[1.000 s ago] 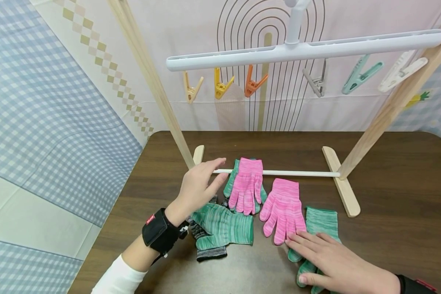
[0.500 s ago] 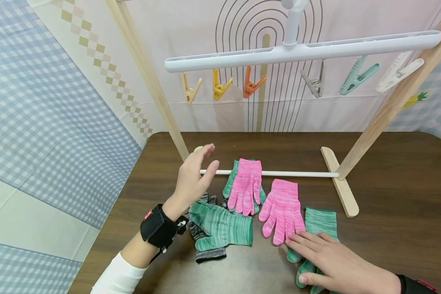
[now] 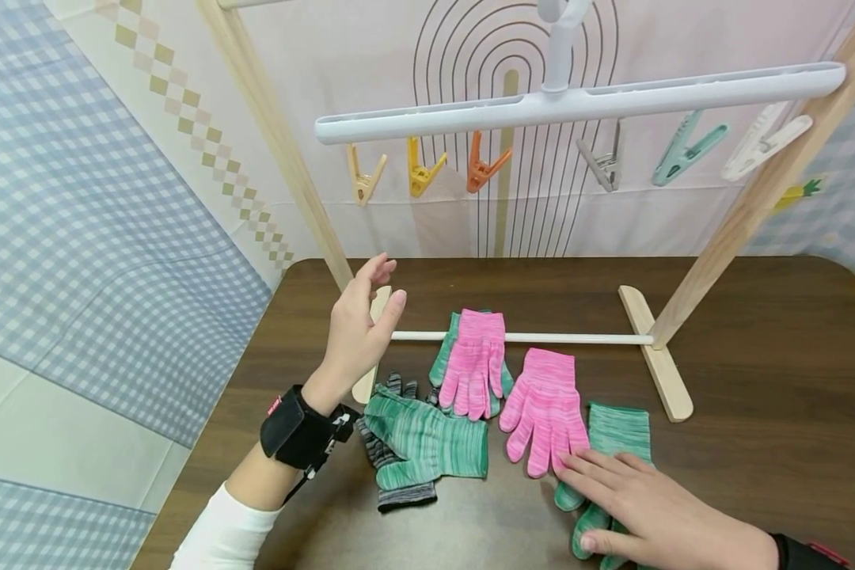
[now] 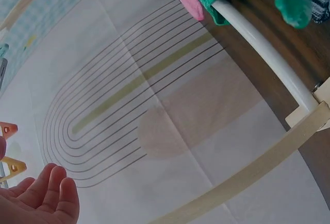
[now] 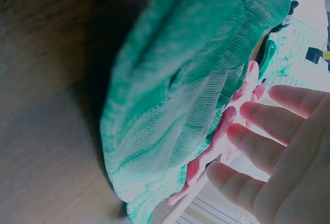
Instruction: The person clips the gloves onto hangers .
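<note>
My left hand (image 3: 356, 328) is raised at the left post of the wooden stand, fingers relaxed and holding nothing. In the left wrist view its fingertips (image 4: 67, 195) show against the printed cloth. My right hand (image 3: 641, 503), fingers straight, lies over the right green glove (image 3: 618, 427), its fingertips at the edge of a pink glove (image 3: 545, 404). The right wrist view has the green knit (image 5: 191, 90) close beside the fingers. Another pink glove (image 3: 474, 356) lies on a green one at the white bar. At left, a green glove (image 3: 435, 439) covers most of a black-grey glove (image 3: 408, 497).
A white hanger bar (image 3: 577, 103) with several clothespins, one an orange clothespin (image 3: 483, 166), hangs above the table (image 3: 777, 396). The stand has a right wooden post (image 3: 748, 198), a wooden foot (image 3: 659, 356) and a low white rod (image 3: 577, 339). Patterned cloth (image 3: 114, 198) hangs behind.
My left hand has moved up and left, away from the gloves and the low rod. The right hand and the gloves have stayed in place; the head view has shifted slightly.
</note>
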Motion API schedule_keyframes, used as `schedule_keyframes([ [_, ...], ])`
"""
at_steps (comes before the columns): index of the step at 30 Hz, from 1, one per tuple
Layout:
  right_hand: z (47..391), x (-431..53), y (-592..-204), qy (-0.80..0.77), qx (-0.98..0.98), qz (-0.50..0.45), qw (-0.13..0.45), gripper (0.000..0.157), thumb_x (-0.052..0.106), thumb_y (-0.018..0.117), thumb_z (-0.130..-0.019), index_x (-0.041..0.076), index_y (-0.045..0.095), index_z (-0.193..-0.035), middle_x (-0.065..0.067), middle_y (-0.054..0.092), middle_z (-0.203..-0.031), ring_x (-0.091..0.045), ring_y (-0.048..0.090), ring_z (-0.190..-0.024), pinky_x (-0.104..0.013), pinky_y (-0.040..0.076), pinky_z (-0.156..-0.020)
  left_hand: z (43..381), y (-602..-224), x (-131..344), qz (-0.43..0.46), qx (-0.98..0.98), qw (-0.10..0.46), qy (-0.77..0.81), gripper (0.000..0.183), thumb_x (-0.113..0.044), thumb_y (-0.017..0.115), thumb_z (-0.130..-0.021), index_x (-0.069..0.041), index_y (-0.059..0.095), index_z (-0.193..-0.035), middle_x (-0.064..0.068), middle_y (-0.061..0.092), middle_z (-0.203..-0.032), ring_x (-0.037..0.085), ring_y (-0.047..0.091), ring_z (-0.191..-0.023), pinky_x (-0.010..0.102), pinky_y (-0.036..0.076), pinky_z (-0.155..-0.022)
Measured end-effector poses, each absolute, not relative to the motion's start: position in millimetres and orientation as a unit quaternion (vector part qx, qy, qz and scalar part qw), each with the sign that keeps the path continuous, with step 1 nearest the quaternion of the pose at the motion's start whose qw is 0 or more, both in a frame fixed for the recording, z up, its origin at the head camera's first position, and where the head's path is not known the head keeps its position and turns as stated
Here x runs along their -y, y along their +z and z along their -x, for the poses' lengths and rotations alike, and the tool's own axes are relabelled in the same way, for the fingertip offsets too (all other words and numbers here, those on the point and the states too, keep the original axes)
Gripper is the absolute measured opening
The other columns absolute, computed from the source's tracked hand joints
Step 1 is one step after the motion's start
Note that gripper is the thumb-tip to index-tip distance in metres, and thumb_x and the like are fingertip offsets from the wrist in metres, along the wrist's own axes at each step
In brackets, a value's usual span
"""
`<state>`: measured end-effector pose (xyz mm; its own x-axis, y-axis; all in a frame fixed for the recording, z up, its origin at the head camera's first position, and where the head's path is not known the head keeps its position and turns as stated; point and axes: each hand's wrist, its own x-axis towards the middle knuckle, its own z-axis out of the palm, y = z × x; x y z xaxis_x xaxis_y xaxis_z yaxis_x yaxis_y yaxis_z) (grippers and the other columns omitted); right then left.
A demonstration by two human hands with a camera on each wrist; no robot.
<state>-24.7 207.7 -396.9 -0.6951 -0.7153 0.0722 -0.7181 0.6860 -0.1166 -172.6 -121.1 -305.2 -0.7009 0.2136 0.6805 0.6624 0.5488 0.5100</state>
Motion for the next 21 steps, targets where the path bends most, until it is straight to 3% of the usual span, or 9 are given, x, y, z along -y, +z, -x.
schedule_keyframes([
  [6, 25, -208, -399, 0.069, 0.917, -0.393, 0.014, 0.060, 0.057, 0.044, -0.082, 0.023, 0.041, -0.132, 0.004, 0.049, -0.129, -0.019, 0.046, -0.117, -0.012, -0.007, -0.097, 175, -304, 122, 0.256, 0.834, 0.287, -0.397, 0.046, -0.028, 0.046, -0.090, -0.001, 0.041, -0.127, 0.013, 0.055, -0.116, 0.023, 0.051, -0.104, 0.043, 0.045, -0.079],
  [9, 25, -208, -399, 0.057, 0.918, -0.391, 0.014, 0.060, 0.058, 0.043, -0.082, 0.023, 0.041, -0.131, 0.005, 0.050, -0.128, -0.019, 0.046, -0.116, -0.021, 0.012, -0.098, 177, -303, 122, 0.247, 0.835, 0.284, -0.402, 0.044, -0.022, 0.048, -0.089, -0.001, 0.041, -0.127, 0.013, 0.055, -0.117, 0.022, 0.051, -0.104, 0.041, 0.046, -0.077],
  [12, 24, -207, -400, 0.047, 0.919, -0.390, 0.015, 0.060, 0.058, 0.043, -0.082, 0.023, 0.041, -0.131, 0.005, 0.049, -0.128, -0.018, 0.047, -0.116, -0.032, 0.030, -0.090, 179, -300, 121, 0.241, 0.835, 0.279, -0.409, 0.043, -0.019, 0.048, -0.088, -0.001, 0.041, -0.127, 0.013, 0.055, -0.117, 0.021, 0.051, -0.103, 0.039, 0.046, -0.077],
  [18, 24, -208, -400, 0.053, 0.917, -0.395, 0.023, 0.061, 0.058, 0.044, -0.082, 0.023, 0.041, -0.132, 0.004, 0.050, -0.128, -0.018, 0.047, -0.116, -0.021, 0.014, -0.095, 184, -293, 121, 0.237, 0.825, 0.278, -0.430, 0.043, -0.017, 0.049, -0.088, -0.001, 0.041, -0.127, 0.013, 0.054, -0.119, 0.024, 0.051, -0.105, 0.039, 0.044, -0.079],
  [19, 24, -208, -400, 0.055, 0.917, -0.395, 0.019, 0.061, 0.058, 0.043, -0.082, 0.023, 0.040, -0.132, 0.004, 0.050, -0.129, -0.019, 0.047, -0.116, -0.021, 0.015, -0.095, 185, -292, 121, 0.236, 0.823, 0.279, -0.435, 0.043, -0.017, 0.049, -0.088, -0.001, 0.041, -0.127, 0.013, 0.054, -0.119, 0.024, 0.052, -0.105, 0.039, 0.044, -0.079],
  [21, 24, -208, -399, 0.055, 0.918, -0.393, 0.006, 0.061, 0.058, 0.042, -0.082, 0.023, 0.039, -0.133, 0.004, 0.049, -0.129, -0.019, 0.047, -0.117, -0.027, 0.026, -0.095, 186, -289, 121, 0.234, 0.820, 0.278, -0.442, 0.043, -0.016, 0.049, -0.088, -0.001, 0.041, -0.127, 0.013, 0.053, -0.120, 0.026, 0.052, -0.106, 0.039, 0.043, -0.080],
])
